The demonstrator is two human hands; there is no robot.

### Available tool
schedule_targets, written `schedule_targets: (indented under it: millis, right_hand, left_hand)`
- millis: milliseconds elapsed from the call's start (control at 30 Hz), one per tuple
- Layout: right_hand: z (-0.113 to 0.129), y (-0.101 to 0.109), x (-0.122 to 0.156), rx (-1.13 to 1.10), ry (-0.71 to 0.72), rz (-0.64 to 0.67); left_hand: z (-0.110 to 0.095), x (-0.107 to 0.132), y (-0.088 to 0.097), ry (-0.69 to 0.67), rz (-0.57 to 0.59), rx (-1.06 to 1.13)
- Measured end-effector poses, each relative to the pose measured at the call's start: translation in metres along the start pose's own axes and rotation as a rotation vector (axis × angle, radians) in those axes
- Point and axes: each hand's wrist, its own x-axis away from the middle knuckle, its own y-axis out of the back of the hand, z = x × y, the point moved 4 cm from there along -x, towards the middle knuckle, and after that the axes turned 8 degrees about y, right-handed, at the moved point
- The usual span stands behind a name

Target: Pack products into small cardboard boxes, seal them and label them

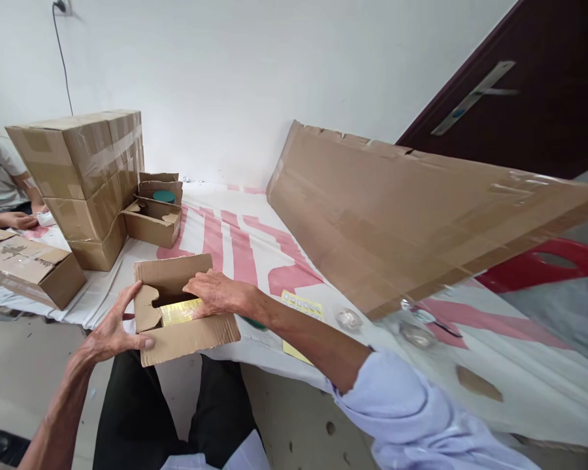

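Observation:
A small open cardboard box [196, 336] sits at the near edge of the cloth-covered table, over my lap. My left hand [112, 329] grips its left end flap, thumb along the front wall and fingers behind the flap. My right hand [214, 294] reaches into the box from the right, fingers curled down onto a yellow sheet [179, 312] that lies inside. Another yellow sheet [301, 305] with printed squares lies on the table just right of my right forearm.
A stack of taped cartons [85, 176] stands at the back left, with open small boxes [153, 219] beside it and a closed carton [27, 269] in front. A large flattened cardboard sheet [411, 215] leans at the right. Small clear lids [349, 318] lie near it. Another person's arm [10, 220] rests at far left.

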Motion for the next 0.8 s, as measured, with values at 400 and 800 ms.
schedule_targets:
  millis: [400,800]
  right_hand:
    - [0.004,0.013,0.017,-0.162,0.049,-0.217]
    - [-0.039,0.007,0.01,-0.438,-0.053,-0.728]
  left_hand:
    - [0.005,-0.013,0.001,0.054,0.042,0.112]
    - [0.004,-0.054,0.006,0.025,0.065,0.172]
